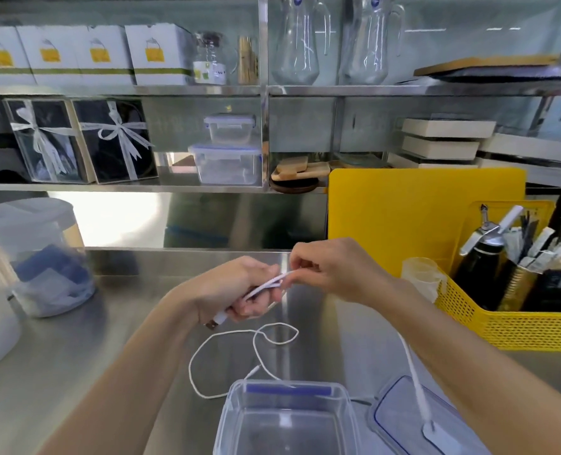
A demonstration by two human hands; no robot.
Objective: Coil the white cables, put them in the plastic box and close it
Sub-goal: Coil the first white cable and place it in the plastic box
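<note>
My left hand (231,292) is closed around a folded length of white cable (266,285), with a plug end sticking out below the palm. My right hand (333,269) pinches the same cable at its upper end, right beside the left fingers. A second white cable (239,343) lies in loose loops on the steel counter below my hands. An open clear plastic box (236,418) sits at the bottom centre, empty. Its blue-rimmed lid (394,408) lies to the right of it. A white strap with a tag (417,382) hangs down past my right forearm over the lid.
A yellow mesh basket (515,330) with bottles and utensils stands at the right, a yellow cutting board (403,208) behind it. A round clear container (39,257) sits at the left. Shelves with boxes, jugs and containers run along the back.
</note>
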